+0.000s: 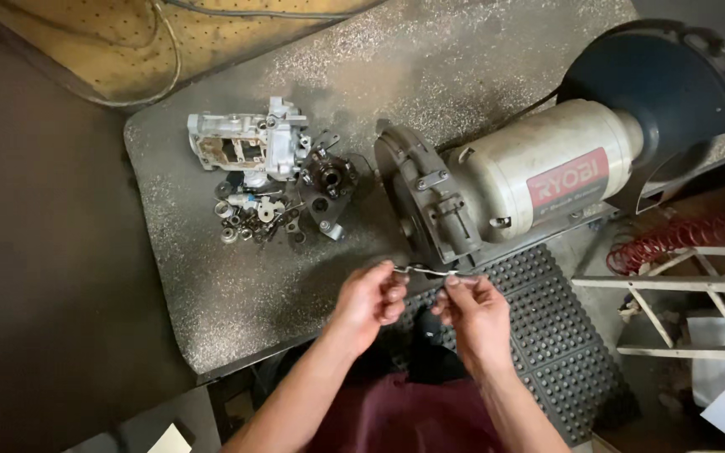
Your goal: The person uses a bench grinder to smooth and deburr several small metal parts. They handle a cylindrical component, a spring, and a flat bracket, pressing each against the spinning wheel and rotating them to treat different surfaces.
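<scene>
My left hand (372, 300) and my right hand (473, 312) are held close together near the front edge of a speckled grey worktop (237, 285). Between their fingertips they pinch the two ends of a small thin metal piece (423, 270), like a bent wire or spring. Just beyond the hands stands a bench grinder (505, 180) with a beige motor body, a red label and a grey end guard. Farther left on the worktop lies a dismantled grey metal casting (249, 144), with a round hub part (327, 178) beside it.
Several loose washers, screws and small fittings (258, 216) lie scattered below the casting. A black studded rubber mat (547, 335) covers the floor under the hands. A red coiled hose (681, 239) and a pale metal frame (681, 302) are at the right. A yellowish pegboard (86, 42) lies top left.
</scene>
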